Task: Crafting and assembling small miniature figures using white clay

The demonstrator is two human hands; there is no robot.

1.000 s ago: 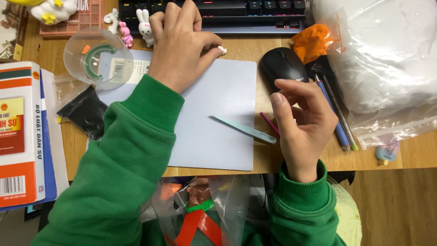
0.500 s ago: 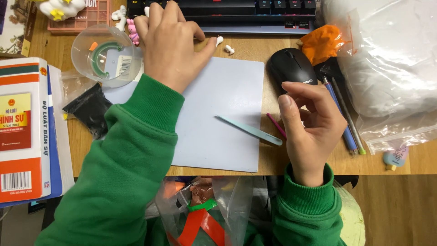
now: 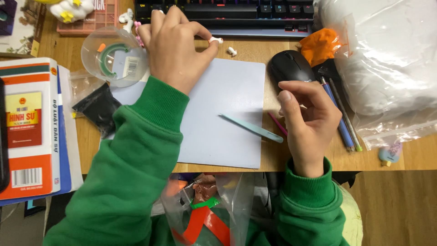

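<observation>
Small white piece (image 3: pixel 215 40) sits upper centre of frame, just past the top edge of the pale blue mat (image 3: pixel 218 114), pinched at the fingertips of the left hand (image 3: pixel 175 45). A second white bit (image 3: pixel 232 51) lies just beside it on the wooden desk (image 3: pixel 409 157). Right hand (image 3: pixel 309 120) at centre right, fingers loosely curled, holding nothing visible, near the black mouse (image 3: pixel 291 66). Teal tweezers (image 3: pixel 251 128) lie on the mat, lower right. Clear round lid (image 3: pixel 114 57) upper left; keyboard (image 3: pixel 227 13) along the top.
</observation>
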